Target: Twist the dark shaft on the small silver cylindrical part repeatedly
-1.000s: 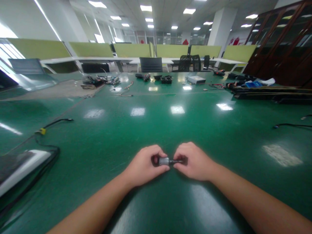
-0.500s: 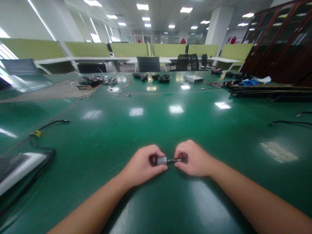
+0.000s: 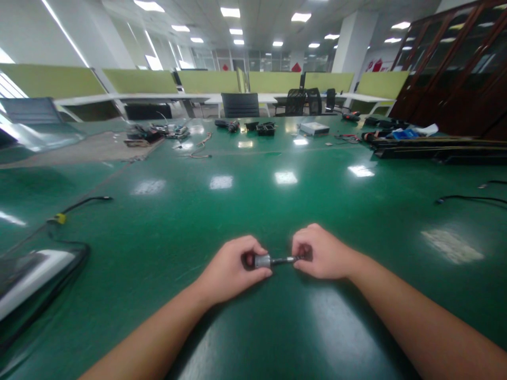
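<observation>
Your left hand (image 3: 232,268), fingers curled, grips one grey cylinder (image 3: 262,261). One thin shaft (image 3: 282,260) runs from it, over the desk (image 3: 253,211), to your right hand (image 3: 327,254), apparently pinching its far end. Judged step: two-handed shaft handling; the next move calls for aligned grips.

Right hand (image 3: 327,253) farther from left hand (image 3: 232,266), more dark shaft (image 3: 282,260) bare between them.

No legible text, labels, brands or numbers in view.
</observation>
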`<state>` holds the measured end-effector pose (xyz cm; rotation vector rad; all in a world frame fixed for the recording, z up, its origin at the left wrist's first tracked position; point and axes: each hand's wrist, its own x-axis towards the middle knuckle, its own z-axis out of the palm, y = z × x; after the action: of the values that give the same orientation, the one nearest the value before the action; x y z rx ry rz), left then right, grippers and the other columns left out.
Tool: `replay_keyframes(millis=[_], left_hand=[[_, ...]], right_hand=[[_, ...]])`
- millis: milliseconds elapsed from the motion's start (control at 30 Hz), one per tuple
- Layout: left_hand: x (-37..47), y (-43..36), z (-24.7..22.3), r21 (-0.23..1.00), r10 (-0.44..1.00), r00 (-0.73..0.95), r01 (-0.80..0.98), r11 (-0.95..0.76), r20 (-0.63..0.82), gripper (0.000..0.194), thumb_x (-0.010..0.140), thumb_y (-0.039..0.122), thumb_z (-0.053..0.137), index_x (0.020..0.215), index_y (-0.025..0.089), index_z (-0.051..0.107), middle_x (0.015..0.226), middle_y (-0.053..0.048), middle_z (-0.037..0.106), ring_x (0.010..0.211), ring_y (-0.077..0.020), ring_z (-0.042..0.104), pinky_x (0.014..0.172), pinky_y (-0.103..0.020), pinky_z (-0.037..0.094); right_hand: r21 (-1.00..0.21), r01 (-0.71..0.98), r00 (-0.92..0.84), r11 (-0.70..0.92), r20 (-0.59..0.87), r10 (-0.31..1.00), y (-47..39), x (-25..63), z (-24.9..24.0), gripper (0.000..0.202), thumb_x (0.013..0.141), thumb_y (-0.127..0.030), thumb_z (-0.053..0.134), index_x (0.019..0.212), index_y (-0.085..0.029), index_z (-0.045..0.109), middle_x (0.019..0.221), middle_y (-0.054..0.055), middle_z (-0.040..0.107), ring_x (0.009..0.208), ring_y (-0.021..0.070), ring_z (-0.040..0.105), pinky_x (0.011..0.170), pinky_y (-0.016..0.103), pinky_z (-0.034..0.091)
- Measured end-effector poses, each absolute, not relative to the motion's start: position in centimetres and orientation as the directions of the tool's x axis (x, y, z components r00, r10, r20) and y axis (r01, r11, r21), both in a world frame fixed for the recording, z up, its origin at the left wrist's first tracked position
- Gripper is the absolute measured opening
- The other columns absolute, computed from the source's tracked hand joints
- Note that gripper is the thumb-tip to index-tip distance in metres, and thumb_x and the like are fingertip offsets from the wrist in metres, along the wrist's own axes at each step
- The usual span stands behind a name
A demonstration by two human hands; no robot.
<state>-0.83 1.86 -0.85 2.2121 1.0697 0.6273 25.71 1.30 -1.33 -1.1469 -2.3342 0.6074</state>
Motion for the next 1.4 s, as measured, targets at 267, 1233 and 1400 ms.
replay_keyframes(millis=[267, 1233, 1400], left_hand=[[-0.8, 2.0, -1.0, 0.681, 0.811, 0.565, 0.534, -0.501, 0.153, 0.023, 0.077, 0.032, 0.081, 0.089, 0.018, 0.067, 0.082, 0.000, 0.065, 0.071, -0.0152, 0.059, 0.064, -0.025, 0.044], [-0.4, 1.6, -0.8, 0.603, 0.834, 0.536, 0.625, -0.496, 0.131, 0.024, 0.075, 0.027, 0.079, 0.094, 0.022, 0.066, 0.078, 0.002, 0.062, 0.069, -0.0162, 0.056, 0.061, -0.025, 0.038], [-0.5, 1.6, -0.4, 0.583, 0.804, 0.578, 0.609, -0.538, 0.138, 0.026, 0.080, 0.037, 0.077, 0.100, 0.023, 0.070, 0.081, 0.001, 0.064, 0.071, -0.0163, 0.057, 0.064, -0.026, 0.040]], right_hand=[[-0.578, 0.618, -0.547, 0.534, 0.172, 0.819, 1.7, 26.6, -1.3, 0.010, 0.069, -0.019, 0.077, 0.074, -0.020, 0.068, 0.071, -0.004, 0.066, 0.069, 0.0139, 0.062, 0.084, 0.033, 0.037], [-0.559, 0.561, -0.555, 0.610, 0.293, 0.779, 0.4, 22.6, -2.3, 0.014, 0.086, -0.020, 0.072, 0.100, -0.022, 0.072, 0.095, 0.002, 0.074, 0.090, 0.0188, 0.064, 0.086, 0.035, 0.039], [-0.577, 0.556, -0.543, 0.598, 0.292, 0.787, 0.4, 22.6, -2.2, 0.011, 0.086, -0.020, 0.073, 0.097, -0.022, 0.072, 0.090, 0.001, 0.073, 0.087, 0.0179, 0.064, 0.086, 0.035, 0.039]])
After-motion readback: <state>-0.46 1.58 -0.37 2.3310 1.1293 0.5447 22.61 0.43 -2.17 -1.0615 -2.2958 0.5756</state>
